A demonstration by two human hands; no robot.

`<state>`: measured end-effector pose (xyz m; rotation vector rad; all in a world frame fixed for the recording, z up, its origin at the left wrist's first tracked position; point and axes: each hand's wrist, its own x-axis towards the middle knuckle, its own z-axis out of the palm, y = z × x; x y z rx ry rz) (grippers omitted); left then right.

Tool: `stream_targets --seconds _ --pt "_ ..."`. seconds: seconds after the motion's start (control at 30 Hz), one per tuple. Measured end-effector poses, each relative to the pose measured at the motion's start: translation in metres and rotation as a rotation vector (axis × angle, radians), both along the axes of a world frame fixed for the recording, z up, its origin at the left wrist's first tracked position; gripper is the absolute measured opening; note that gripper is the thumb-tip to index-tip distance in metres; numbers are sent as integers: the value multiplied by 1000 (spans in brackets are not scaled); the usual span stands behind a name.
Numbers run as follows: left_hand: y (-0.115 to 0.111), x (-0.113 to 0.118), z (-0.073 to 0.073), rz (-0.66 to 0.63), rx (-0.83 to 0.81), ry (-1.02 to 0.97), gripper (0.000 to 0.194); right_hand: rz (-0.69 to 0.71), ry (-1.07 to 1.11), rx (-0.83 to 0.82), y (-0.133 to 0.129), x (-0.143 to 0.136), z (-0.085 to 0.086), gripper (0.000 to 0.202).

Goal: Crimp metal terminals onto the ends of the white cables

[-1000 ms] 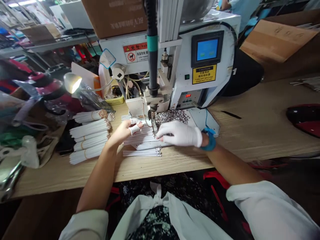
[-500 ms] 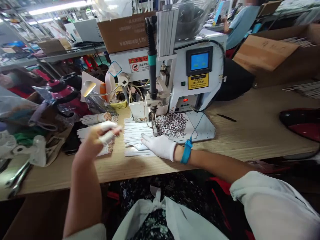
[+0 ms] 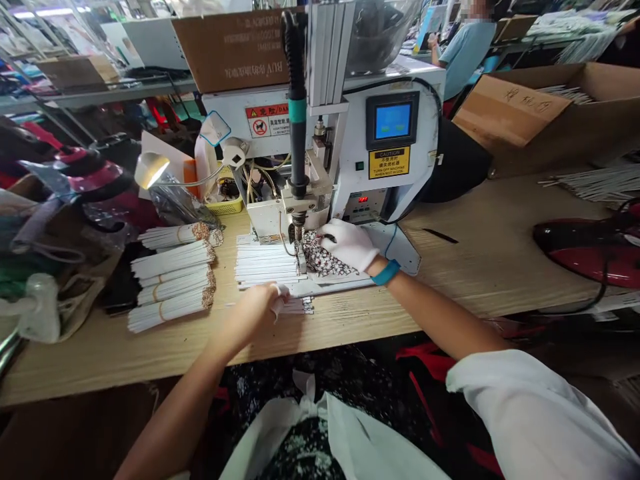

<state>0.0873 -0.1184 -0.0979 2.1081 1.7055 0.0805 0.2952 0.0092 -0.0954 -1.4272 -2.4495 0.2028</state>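
My left hand (image 3: pixel 267 300), its fingertips wrapped in white, is at the front edge of the machine's base plate. Its fingers are pressed together over white strips (image 3: pixel 300 305) lying on the table; whatever they grip is hidden. In a white glove, my right hand (image 3: pixel 350 245) curls over a heap of small brown-and-white pieces (image 3: pixel 323 260), thumb and forefinger bent towards each other. I cannot make out what it holds. A row of white strips (image 3: pixel 265 260) lies side by side under the machine's head (image 3: pixel 300 230), left of the heap.
Bundled white strips (image 3: pixel 173 283) with brown ends lie left on the table (image 3: pixel 350 327). The white machine (image 3: pixel 345 160) has a lit screen (image 3: pixel 393 121). A lamp (image 3: pixel 151 170), a red-and-black object (image 3: pixel 590 247) and an open carton (image 3: pixel 520 110) stand around. Another person (image 3: pixel 465 50) sits behind.
My left hand has moved right, from beside the bundles to the plate's front edge. My right hand has left the strip row and moved right and back onto the heap. The view has shifted slightly.
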Motion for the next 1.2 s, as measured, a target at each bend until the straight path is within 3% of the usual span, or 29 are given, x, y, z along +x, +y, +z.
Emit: stream_targets --seconds 0.17,0.27,0.47,0.6,0.7,0.77,0.9,0.97,1.1,1.2 --pt "-35 14 -28 -26 130 56 31 116 -21 -49 11 -11 1 19" --pt "-41 13 -33 -10 181 18 31 195 5 -93 16 0 5 17" --pt "-17 -7 -13 4 135 -71 27 -13 -18 -23 11 6 6 27" --pt "4 -15 2 40 121 -78 26 52 42 -125 2 -2 13 25" --pt "12 -23 9 42 114 -96 27 72 131 -137 -7 12 24 24" --pt "16 -30 12 51 112 -143 27 60 169 -229 -16 27 28 21" --pt "27 -40 14 74 50 -261 34 122 204 -582 -29 41 20 21" --pt "37 -39 14 74 -7 -312 39 174 246 -523 -27 34 12 19" --pt "54 -29 18 86 -110 -441 46 157 241 -109 -4 9 -1 20" --pt "60 -23 21 120 -145 -519 47 201 140 -75 15 -5 -6 15"
